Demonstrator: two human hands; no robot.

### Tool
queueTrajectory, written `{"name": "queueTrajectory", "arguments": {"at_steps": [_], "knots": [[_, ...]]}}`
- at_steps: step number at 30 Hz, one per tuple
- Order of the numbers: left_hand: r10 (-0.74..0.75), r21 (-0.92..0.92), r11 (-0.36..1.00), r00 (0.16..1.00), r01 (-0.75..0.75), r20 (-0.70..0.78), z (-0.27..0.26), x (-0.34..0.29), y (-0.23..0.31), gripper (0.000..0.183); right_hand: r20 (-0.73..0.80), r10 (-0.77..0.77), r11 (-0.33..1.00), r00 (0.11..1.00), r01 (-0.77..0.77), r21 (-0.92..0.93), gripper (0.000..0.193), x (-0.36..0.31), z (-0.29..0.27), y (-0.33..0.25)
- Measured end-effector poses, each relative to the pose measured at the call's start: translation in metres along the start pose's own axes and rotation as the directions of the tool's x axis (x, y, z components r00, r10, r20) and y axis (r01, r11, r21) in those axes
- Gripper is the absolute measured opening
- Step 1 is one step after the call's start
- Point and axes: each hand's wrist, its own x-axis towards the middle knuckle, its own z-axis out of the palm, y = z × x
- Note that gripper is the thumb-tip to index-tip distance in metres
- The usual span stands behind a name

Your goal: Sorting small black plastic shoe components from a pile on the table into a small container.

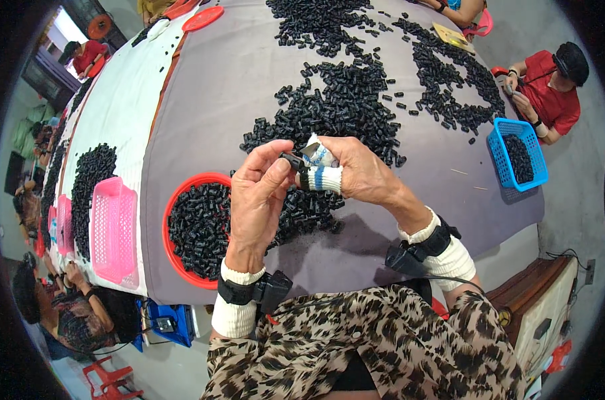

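My left hand (259, 183) pinches a small black cylindrical plastic piece (294, 161) between thumb and fingertips. Close against it, my right hand (366, 168) is closed on a white wrapped object (320, 155) with blue marks; its exact kind does not show. A white ribbed finger sleeve (324, 179) with a blue stripe covers a right finger. Both hands are above a grey-covered table (209, 127). Just beyond them lies a large pile of black pieces (336, 100). Left of my left hand, a round red basin (171, 250) is filled with similar pieces.
A blue basket (506, 163) with black pieces stands at the right, near a person in red (556, 93). Pink baskets (112, 230) stand at the left on a white-covered strip. Another pile (452, 80) spreads at the far right. Several people sit around the table.
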Motion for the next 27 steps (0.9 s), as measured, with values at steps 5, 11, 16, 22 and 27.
{"name": "queueTrajectory", "arguments": {"at_steps": [5,11,16,22,27], "knots": [[-0.002,-0.051,0.999,0.999,0.004,0.049,0.001,0.001,0.0,0.027,0.022,0.012,0.999,1.0,-0.011,-0.035,0.022,0.0,-0.006,-0.01],[0.007,-0.053,0.999,0.998,-0.004,0.061,-0.001,-0.002,0.001,0.027,0.059,-0.043,0.999,0.997,0.044,-0.014,0.025,0.004,-0.004,-0.01],[-0.034,-0.116,0.993,0.999,0.038,0.032,0.001,-0.003,0.0,0.028,0.067,-0.015,0.996,0.998,0.021,-0.089,0.03,0.006,-0.003,-0.011],[-0.047,-0.185,0.981,0.995,0.063,0.09,-0.003,-0.001,-0.004,0.028,0.118,-0.045,0.985,0.992,0.064,-0.161,0.036,0.008,-0.005,-0.018],[-0.057,-0.152,0.986,0.995,0.07,0.087,-0.003,-0.002,-0.002,0.027,0.146,-0.032,0.97,0.989,0.066,-0.233,0.036,0.01,-0.006,-0.018]]}}
